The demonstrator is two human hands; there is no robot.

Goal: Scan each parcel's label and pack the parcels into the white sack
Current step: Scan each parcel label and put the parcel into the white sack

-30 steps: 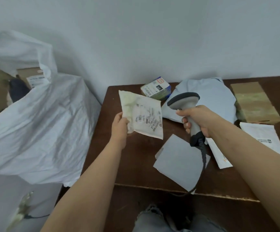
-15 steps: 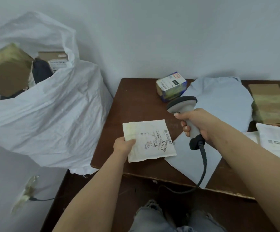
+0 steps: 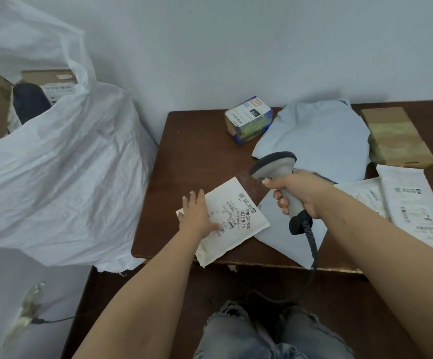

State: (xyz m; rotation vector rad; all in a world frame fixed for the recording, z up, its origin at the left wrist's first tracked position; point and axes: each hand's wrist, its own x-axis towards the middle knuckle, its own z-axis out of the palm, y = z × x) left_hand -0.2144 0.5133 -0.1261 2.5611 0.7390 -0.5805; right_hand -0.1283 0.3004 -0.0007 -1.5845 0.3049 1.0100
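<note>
A flat white mailer (image 3: 238, 224) with a printed label lies face up on the brown table (image 3: 199, 151), near its front edge. My left hand (image 3: 196, 216) rests flat on the mailer's left part, fingers spread. My right hand (image 3: 300, 193) grips a grey barcode scanner (image 3: 275, 167) just right of the mailer, its head tipped down over the table. The big white sack (image 3: 62, 161) stands left of the table, open at the top, with boxes inside.
A small labelled box (image 3: 249, 120) sits at the table's back. A pale blue poly bag (image 3: 319, 141), a brown cardboard box (image 3: 396, 138) and white labelled mailers (image 3: 412, 206) lie to the right. A blue-grey sheet (image 3: 285, 237) lies under the scanner cable.
My left hand lowered the white mailer from upright in the air down flat onto the table, then opened on top of it. The scanner stayed in my right hand.
</note>
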